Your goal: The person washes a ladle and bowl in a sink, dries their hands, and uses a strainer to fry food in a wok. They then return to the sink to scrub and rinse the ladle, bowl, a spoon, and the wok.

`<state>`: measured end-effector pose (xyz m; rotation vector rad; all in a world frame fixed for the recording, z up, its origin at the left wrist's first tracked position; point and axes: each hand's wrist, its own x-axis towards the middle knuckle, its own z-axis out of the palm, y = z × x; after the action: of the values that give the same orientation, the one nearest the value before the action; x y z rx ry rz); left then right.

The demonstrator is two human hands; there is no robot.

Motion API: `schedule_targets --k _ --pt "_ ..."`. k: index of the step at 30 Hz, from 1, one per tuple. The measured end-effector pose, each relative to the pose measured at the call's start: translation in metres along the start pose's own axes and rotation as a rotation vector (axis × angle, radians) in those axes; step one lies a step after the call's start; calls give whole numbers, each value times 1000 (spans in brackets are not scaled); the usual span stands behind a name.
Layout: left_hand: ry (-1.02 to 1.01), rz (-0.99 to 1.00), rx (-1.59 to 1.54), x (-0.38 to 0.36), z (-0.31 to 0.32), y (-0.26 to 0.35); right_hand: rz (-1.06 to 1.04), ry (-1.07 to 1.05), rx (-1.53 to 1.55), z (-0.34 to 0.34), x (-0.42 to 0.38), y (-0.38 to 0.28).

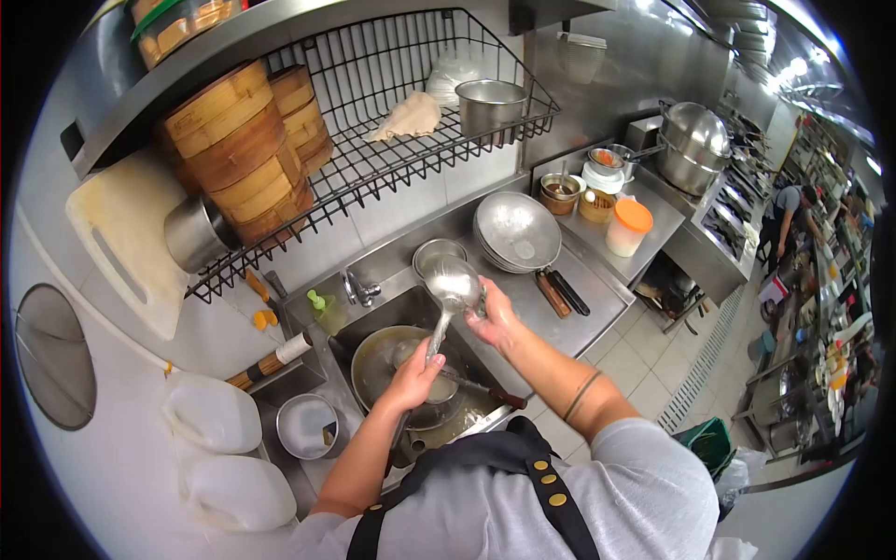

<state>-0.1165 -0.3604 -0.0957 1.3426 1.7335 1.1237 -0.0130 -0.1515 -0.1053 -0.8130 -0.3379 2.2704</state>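
My left hand (414,381) is closed round the handle of a shiny metal ladle (455,283), tilted above the sink. My right hand (493,322) presses against the side of the ladle's bowl, fingers curled. Something small and greyish shows between those fingers, too hidden to name. Beneath my hands, a large metal pot (366,359) with cloudy water stands in the sink (392,301). A dark-handled pan or strainer lies across it, its handle (504,397) pointing right. Just behind the ladle, a metal bowl (431,250) rests on the counter.
Stacked woks (518,229) sit on the counter (597,303) to the right. A tap (359,287) rises behind the sink. Overhead hangs a black wire rack (364,191) with bamboo steamers (238,149). White jugs (213,411) stand at left. Another person (791,210) works far right.
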Motion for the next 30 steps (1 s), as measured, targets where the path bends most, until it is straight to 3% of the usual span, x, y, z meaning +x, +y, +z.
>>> schedule_targets --k 2,3,5,7,8,9,10,11,12,13,15,16,18,19,21,22,23,25,26,27,29,30 --pt "4 -23 9 12 9 -42 -1 27 97 11 -10 0" --pt "14 -34 3 7 9 -38 -10 59 207 15 -18 1" --pt "190 -133 206 -3 10 -24 -33 23 84 15 -34 -3" --pt "291 -26 302 -11 6 -33 56 -159 205 18 -47 -15" --pt "220 -125 14 -10 0 -38 29 -313 182 13 -50 -17" --pt "145 -223 -272 -9 -3 -39 23 -313 188 14 -49 -17" --pt "50 -383 -652 -12 -17 -3 -323 -362 -66 14 -48 -13" --pt "50 -383 -651 -7 -24 -1 -668 -402 -326 14 -46 -11" --pt "-36 -439 -762 -4 -36 -1 -1187 -276 -1076 7 -39 -19" --pt "-125 -494 -872 -4 -45 -2 -1390 -482 -1282 19 -49 -27" --pt "-204 -480 -840 -3 -48 9 -1442 -1024 -1797 38 -38 -39" --pt "-211 -482 -648 -8 -45 30 -1454 -1005 -1796 47 -32 -41" --pt "-223 -505 -306 -8 -42 35 -1996 -1324 -2034 63 -23 -40" --pt "-234 -500 -288 -6 -36 22 -2007 -1293 -2039 68 -23 -43" --pt "-54 -87 295 -6 -28 8 -1820 -1357 -2292 81 -25 -50" --pt "-29 -118 222 -8 -24 11 -1610 -1198 -2443 93 -32 -59" --pt "-23 -117 220 -6 -20 10 -1615 -1205 -2443 96 -29 -62" --pt "39 -38 135 0 -16 9 -1229 -473 -2133 99 -12 -62" --pt "50 -34 134 2 -12 13 -1384 -308 -1872 86 0 -53" --pt "103 -116 1 2 -6 24 -1390 -321 -1876 66 21 -26" --pt "109 -160 -274 17 7 30 -1418 299 -725 41 55 27" --pt "53 -180 -245 21 9 38 -1412 302 -726 35 51 42"
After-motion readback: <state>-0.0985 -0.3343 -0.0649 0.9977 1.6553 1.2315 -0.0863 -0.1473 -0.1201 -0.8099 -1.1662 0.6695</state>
